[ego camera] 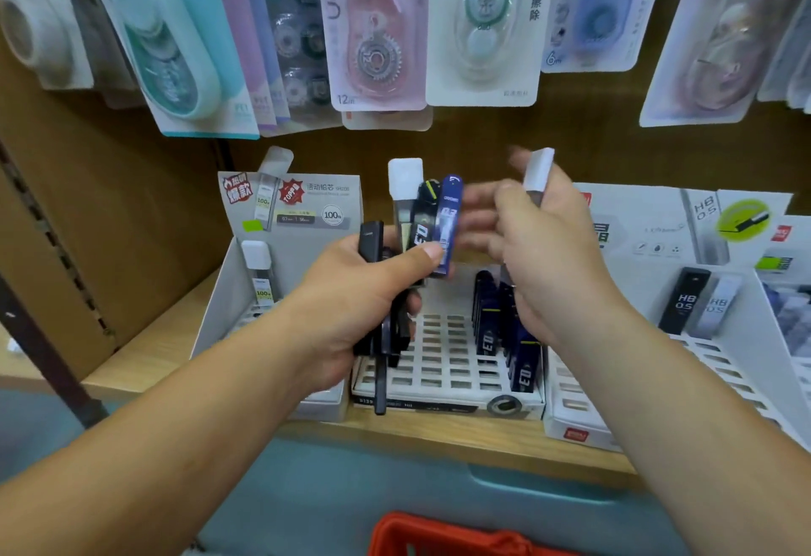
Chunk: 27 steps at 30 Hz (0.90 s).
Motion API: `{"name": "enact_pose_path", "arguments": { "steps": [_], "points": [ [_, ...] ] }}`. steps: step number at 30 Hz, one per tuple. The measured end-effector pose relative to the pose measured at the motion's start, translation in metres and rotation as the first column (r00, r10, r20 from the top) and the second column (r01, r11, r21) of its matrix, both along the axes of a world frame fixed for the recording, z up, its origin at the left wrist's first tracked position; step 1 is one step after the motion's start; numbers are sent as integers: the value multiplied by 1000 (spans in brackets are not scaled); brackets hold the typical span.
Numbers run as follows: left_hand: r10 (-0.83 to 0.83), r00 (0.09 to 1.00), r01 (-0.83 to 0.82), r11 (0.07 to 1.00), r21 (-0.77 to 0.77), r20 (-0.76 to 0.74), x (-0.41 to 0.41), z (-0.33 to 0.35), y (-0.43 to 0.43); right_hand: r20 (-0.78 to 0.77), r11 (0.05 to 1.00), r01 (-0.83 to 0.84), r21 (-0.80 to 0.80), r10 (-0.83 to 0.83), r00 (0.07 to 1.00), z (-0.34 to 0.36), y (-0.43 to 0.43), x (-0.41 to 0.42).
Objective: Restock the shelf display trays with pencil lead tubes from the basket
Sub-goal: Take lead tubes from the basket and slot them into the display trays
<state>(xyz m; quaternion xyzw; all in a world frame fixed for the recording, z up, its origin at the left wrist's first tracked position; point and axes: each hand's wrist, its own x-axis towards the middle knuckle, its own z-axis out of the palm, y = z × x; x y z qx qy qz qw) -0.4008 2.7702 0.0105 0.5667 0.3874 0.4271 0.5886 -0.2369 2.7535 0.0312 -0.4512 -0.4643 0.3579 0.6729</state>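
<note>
- Red plastic basket (pixel 461 536) sits below the wooden shelf's front edge (pixel 439 435).
- Left hand (pixel 351 305) grips mixed lead tubes (pixel 432 222).
- Right hand (pixel 548 257) pinches a white-capped tube (pixel 539 171).
- White slotted middle tray (pixel 443 358) is mostly unfilled; much restocking likely remains.

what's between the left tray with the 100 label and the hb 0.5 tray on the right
In the head view, the middle grid tray sits between them, mostly empty slots with dark blue lead tubes standing on its right side; both hands hover above it.

You have three display trays (pixel 447 362) on the shelf (pixel 439 432), two hands (pixel 355 305) up, one red basket (pixel 439 536) below.
</note>
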Motion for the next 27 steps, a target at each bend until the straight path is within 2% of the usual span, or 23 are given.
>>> {"name": "enact_pose_path", "arguments": {
  "steps": [2, 6, 9, 11, 14, 21, 27],
  "points": [
    [47, 995, -42, 997, 59, -84, -9, 1, 4, -50, 999, 6, -44, -8, 999, 1, 0, 2],
    [92, 987, -79, 991, 106, -130, -25, 3, 11, -78, 978, -81, -194, 67, 995, -3, 1, -2],
    [138, 978, -117, 983, 138, -154, -34, -2, 15, -87, 959, -146, -244, 128, 988, -6, 3, -6],
    [155, 974, -131, 980, 147, -168, -37, -5, 17, 12, 961, -120, -249, 127, 992, -8, 6, -5],
    [169, 969, -141, 978, 155, -181, -40, -9, 19, 125, 981, -77, -176, 100, 987, -5, 8, -3],
    [252, 943, -211, 958, 195, -219, -43, -13, 19, 248, 997, -63, -46, 72, 966, -5, 6, 4],
    [323, 912, -263, 933, 244, -251, -52, -21, 20, 618, 998, 20, 58, -52, 784, -7, 18, -2]
  ]
}}
